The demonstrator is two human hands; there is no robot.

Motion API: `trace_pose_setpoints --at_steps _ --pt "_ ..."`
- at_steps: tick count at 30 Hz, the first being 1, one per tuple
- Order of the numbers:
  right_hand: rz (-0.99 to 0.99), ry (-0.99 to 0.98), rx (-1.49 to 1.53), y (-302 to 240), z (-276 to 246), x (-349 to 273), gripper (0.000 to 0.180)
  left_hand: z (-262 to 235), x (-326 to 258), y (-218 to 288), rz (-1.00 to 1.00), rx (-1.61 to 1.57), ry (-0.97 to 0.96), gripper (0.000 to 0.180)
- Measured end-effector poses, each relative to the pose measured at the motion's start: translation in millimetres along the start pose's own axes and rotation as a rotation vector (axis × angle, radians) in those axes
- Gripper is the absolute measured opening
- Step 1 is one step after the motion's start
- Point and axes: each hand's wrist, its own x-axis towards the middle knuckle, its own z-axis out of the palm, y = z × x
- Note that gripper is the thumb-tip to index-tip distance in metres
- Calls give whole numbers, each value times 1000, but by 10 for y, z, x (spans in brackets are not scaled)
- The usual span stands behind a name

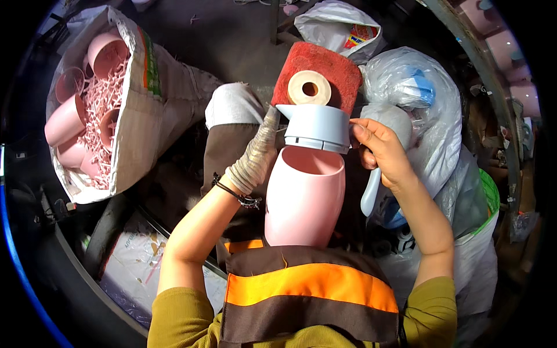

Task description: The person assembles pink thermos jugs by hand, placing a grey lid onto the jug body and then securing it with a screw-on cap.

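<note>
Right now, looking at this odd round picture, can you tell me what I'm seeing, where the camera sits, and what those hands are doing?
There is no machine here: this is a person working with their own two hands. The one picture comes from a wide fisheye camera worn on the person's head, looking down, so the edges curve.

The left hand, in a worn knit glove, and the bare right hand both grip a pale blue plastic top piece with a handle. It sits tilted at the open mouth of a pink plastic jug body that rests against the person's lap.

Just behind it is a red block with a tape roll on it. To the left, a sack holds more pink jug bodies. To the right, a clear plastic bag holds more blue parts.
</note>
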Motion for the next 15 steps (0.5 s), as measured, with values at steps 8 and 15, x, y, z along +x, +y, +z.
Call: trace_pose_setpoints --at_steps 8,15 --pt "-58 -71 -25 187 -90 210 31 -270 98 -150 54 -72 46 90" --pt "-243 -63 -224 421 -114 234 30 -331 10 -194 -7 74 -82 78"
